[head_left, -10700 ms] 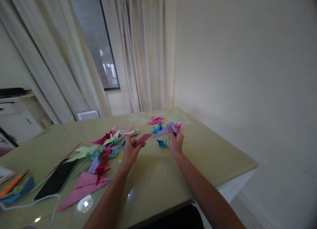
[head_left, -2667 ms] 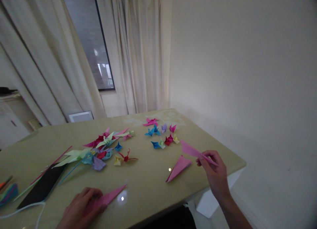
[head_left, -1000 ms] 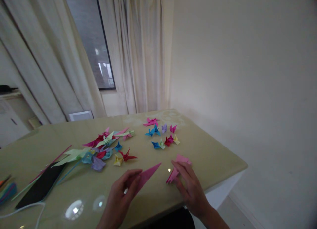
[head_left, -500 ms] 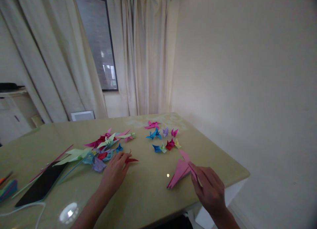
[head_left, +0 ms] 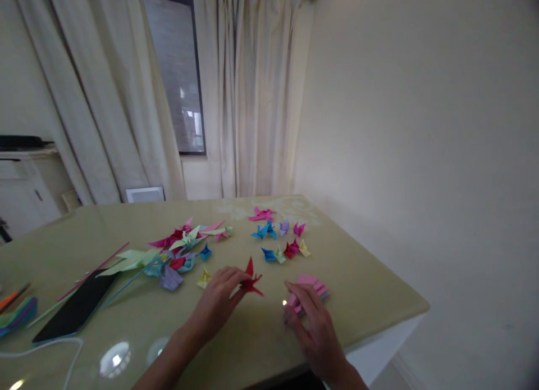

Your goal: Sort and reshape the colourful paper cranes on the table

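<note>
My left hand [head_left: 219, 303] pinches a small red origami crane [head_left: 251, 280] just above the olive table [head_left: 370, 289], near the middle of its front part. My right hand [head_left: 314, 325] lies flat, fingers stretched out, on pink folded paper pieces [head_left: 314, 284] near the table's right front corner. Beyond the hands lies a cluster of small folded figures in blue, red, purple, yellow and pink [head_left: 281, 241]. A small yellow folded figure [head_left: 205, 277] lies just left of my left hand.
A heap of larger folded papers in green, pink, red and purple [head_left: 177, 249] lies at centre left. A black tablet or phone [head_left: 76, 308] with a white cable [head_left: 54, 348] lies at the front left. Coloured strips [head_left: 17, 311] sit at the left edge. Curtains and a window stand behind.
My left hand has picked up the red crane and drawn it right and toward me. My right hand has flattened onto the pink paper pieces, which now lie stacked.
</note>
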Available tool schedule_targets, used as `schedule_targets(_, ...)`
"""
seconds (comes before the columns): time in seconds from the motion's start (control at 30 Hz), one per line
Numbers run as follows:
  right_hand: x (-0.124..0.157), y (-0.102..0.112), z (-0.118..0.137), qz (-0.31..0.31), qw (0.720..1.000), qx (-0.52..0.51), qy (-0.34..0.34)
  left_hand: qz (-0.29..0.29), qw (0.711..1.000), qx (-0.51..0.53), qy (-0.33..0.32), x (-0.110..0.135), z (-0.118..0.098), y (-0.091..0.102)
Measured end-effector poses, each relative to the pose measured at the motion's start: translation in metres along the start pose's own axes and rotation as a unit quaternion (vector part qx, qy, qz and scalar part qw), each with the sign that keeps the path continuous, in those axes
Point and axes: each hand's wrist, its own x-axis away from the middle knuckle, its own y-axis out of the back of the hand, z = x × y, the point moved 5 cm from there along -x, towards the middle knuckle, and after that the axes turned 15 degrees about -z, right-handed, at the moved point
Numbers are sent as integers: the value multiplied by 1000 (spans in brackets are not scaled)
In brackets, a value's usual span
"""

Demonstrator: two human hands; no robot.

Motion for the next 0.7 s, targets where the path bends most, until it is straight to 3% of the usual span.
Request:
schedule_targets(0.1, -22, -25, 12, 41, 995, -87, -39, 40, 997, 66, -16, -11, -27, -11)
schedule_targets(0.17, -36, -38, 18, 55, 991, -118, -28, 46, 996, 81, -8, -20, -31, -13)
schedule_targets(0.3, -58, -52, 22, 57, 992, -116, 11, 35, 995, 90, 19, -31, -18, -10)
schedule_targets(0.47, -88, -70, 19, 89, 992, -64, 65, -14, 994, 100, 53, -26, 4, -1)
schedule_targets(0.53, -111, -77, 3, 73, 995, -22, 62, -58, 994, 44, 76, -22, 17, 9)
schedule_targets(0.6, -136, -86, -25, 53, 998, 26, 22, -70, 988, -78, 111, -17, 33, 19)
schedule_targets(0.7, -161, -103, -70, 81, 991, 97, -48, 12, 950, -262, 171, -5, 62, 25)
